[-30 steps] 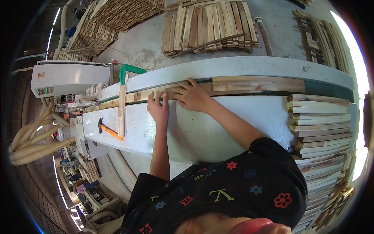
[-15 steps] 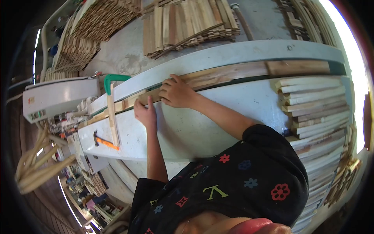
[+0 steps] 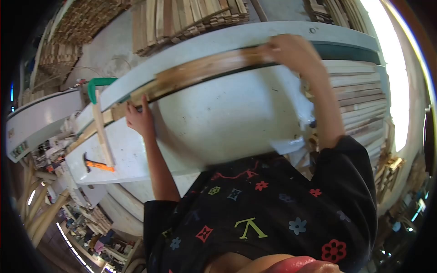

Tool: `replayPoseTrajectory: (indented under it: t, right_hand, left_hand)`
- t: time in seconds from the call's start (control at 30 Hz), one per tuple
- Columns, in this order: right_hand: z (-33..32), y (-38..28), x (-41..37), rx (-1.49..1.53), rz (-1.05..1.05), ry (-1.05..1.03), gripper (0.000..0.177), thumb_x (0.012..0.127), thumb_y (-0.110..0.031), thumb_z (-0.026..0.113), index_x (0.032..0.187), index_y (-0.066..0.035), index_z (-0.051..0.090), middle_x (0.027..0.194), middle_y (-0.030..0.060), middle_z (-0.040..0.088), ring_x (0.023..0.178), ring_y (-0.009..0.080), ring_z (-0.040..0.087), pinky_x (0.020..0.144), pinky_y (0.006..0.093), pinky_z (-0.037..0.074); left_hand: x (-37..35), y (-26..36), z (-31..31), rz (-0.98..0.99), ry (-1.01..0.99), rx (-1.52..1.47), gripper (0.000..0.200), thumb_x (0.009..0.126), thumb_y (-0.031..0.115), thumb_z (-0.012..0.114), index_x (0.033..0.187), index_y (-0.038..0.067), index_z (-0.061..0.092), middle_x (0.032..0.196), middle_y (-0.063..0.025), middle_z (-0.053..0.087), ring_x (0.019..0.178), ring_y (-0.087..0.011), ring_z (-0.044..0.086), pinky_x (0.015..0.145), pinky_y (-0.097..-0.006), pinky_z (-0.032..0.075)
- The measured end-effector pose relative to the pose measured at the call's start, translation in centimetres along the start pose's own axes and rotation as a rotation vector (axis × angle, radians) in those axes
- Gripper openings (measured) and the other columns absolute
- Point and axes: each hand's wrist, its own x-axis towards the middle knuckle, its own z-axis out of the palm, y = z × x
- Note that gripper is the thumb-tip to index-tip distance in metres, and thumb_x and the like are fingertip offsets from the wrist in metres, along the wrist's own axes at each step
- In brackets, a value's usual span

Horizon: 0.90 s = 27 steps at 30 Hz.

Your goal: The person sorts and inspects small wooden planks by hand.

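Observation:
My right hand [image 3: 293,52], smeared a little by motion, is closed at the right end of a long wooden strip [image 3: 205,66]. The strip lies in the dark channel between the machine's pale fence and its white table [image 3: 218,118]. Farther left, my left hand [image 3: 140,119] has its fingers closed around a shorter wooden piece [image 3: 142,94] in the same line, thumb on the near side. A green clamp-like piece [image 3: 94,88] stands over the channel with a pale wooden stick [image 3: 101,132] below it. An orange-handled hammer [image 3: 99,165] rests on the table's left part.
Stacked wooden strips [image 3: 355,91] fill the right side beside the table. Beyond the fence, a stack of boards [image 3: 182,20] lies on the concrete floor. A white machine housing [image 3: 43,118] and thick hoses [image 3: 34,204] stand at the left.
My right hand has moved far right along the wood, from near my left hand to the strip's end. The left hand stays on the wood. The whole view has shifted.

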Motion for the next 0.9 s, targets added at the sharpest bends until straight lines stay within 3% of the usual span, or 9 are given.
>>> replayPoseTrajectory:
  t: [0.03, 0.07, 0.13, 0.2, 0.27, 0.33, 0.57, 0.73, 0.9]
  right_hand:
    - [0.0, 3.8, -1.6, -0.164, 0.080, 0.096, 0.044, 0.097, -0.048, 0.057, 0.095, -0.009, 0.077, 0.088, 0.0162, 0.072, 0.085, 0.0361, 0.069, 0.076, 0.0462, 0.053]
    - [0.6, 7.8, -3.5, -0.184, 0.063, 0.216, 0.058, 0.097, -0.055, 0.052, 0.072, -0.006, 0.069, 0.078, 0.0162, 0.069, 0.080, 0.0385, 0.067, 0.078, 0.0505, 0.051]
    - [1.7, 12.9, -7.0, -0.038, 0.124, 0.212, 0.053, 0.098, -0.050, 0.053, 0.071, -0.006, 0.064, 0.074, 0.0149, 0.065, 0.076, 0.0383, 0.063, 0.077, 0.0497, 0.047]
    - [3.5, 13.1, -7.6, -0.090, -0.046, 0.510, 0.047, 0.099, -0.044, 0.055, 0.074, -0.005, 0.061, 0.078, 0.0137, 0.064, 0.080, 0.0367, 0.060, 0.078, 0.0487, 0.044]
    - [2.2, 13.6, -7.1, -0.140, -0.018, 0.419, 0.042, 0.099, -0.042, 0.054, 0.078, -0.006, 0.061, 0.081, 0.0122, 0.064, 0.084, 0.0360, 0.059, 0.082, 0.0479, 0.043]
    - [2.8, 12.9, -7.6, -0.113, 0.008, 0.368, 0.039, 0.100, -0.040, 0.054, 0.080, -0.007, 0.060, 0.087, 0.0101, 0.065, 0.089, 0.0350, 0.059, 0.083, 0.0478, 0.042]
    - [3.1, 14.0, -7.2, -0.115, -0.053, 0.391, 0.039, 0.100, -0.040, 0.054, 0.082, -0.007, 0.061, 0.084, 0.0110, 0.065, 0.089, 0.0354, 0.060, 0.079, 0.0495, 0.042]
    - [2.9, 13.5, -7.2, -0.164, -0.066, 0.412, 0.036, 0.100, -0.039, 0.054, 0.082, -0.009, 0.063, 0.084, 0.0118, 0.065, 0.089, 0.0357, 0.061, 0.078, 0.0501, 0.042]
    - [2.6, 12.8, -7.5, -0.072, -0.019, 0.391, 0.040, 0.099, -0.042, 0.055, 0.078, -0.008, 0.062, 0.083, 0.0083, 0.065, 0.084, 0.0318, 0.059, 0.081, 0.0464, 0.041]
  left_hand:
    - [0.0, -0.3, 0.5, 0.000, 0.030, 0.031, 0.079, 0.091, 0.068, 0.055, 0.130, 0.000, 0.061, 0.147, -0.0175, 0.051, 0.134, -0.0345, 0.047, 0.113, -0.0499, 0.026]
    - [-0.1, -0.3, 0.5, 0.009, 0.058, 0.058, 0.077, 0.092, 0.068, 0.054, 0.133, 0.002, 0.060, 0.147, -0.0171, 0.051, 0.134, -0.0341, 0.047, 0.114, -0.0487, 0.026]
    - [0.0, -0.1, -0.3, -0.064, -0.020, -0.031, 0.071, 0.093, 0.065, 0.054, 0.141, 0.012, 0.055, 0.140, -0.0115, 0.058, 0.132, -0.0295, 0.050, 0.114, -0.0478, 0.026]
    - [0.0, -0.7, 0.6, -0.016, 0.095, -0.032, 0.064, 0.096, 0.061, 0.051, 0.141, 0.015, 0.056, 0.133, -0.0090, 0.061, 0.127, -0.0290, 0.053, 0.113, -0.0473, 0.027]
    - [0.6, -4.4, 3.0, 0.177, 0.147, -0.031, 0.052, 0.100, 0.055, 0.049, 0.132, 0.017, 0.064, 0.135, -0.0102, 0.061, 0.129, -0.0295, 0.053, 0.111, -0.0480, 0.030]
    - [0.5, -2.5, 1.4, 0.013, 0.052, -0.050, 0.052, 0.100, 0.056, 0.047, 0.126, 0.017, 0.069, 0.138, -0.0100, 0.060, 0.133, -0.0288, 0.051, 0.112, -0.0483, 0.027]
    - [0.0, -0.9, 0.0, -0.024, 0.073, -0.053, 0.055, 0.097, 0.059, 0.051, 0.120, 0.013, 0.071, 0.136, -0.0126, 0.061, 0.130, -0.0309, 0.052, 0.112, -0.0499, 0.030]
    - [0.4, -1.3, 0.1, 0.051, 0.163, -0.059, 0.053, 0.098, 0.054, 0.054, 0.120, 0.009, 0.070, 0.108, -0.0159, 0.072, 0.103, -0.0340, 0.067, 0.096, -0.0443, 0.047]
    - [0.1, -0.7, -0.8, -0.010, 0.032, -0.113, 0.051, 0.100, 0.054, 0.049, 0.124, 0.013, 0.069, 0.129, -0.0075, 0.066, 0.123, -0.0259, 0.057, 0.109, -0.0427, 0.030]
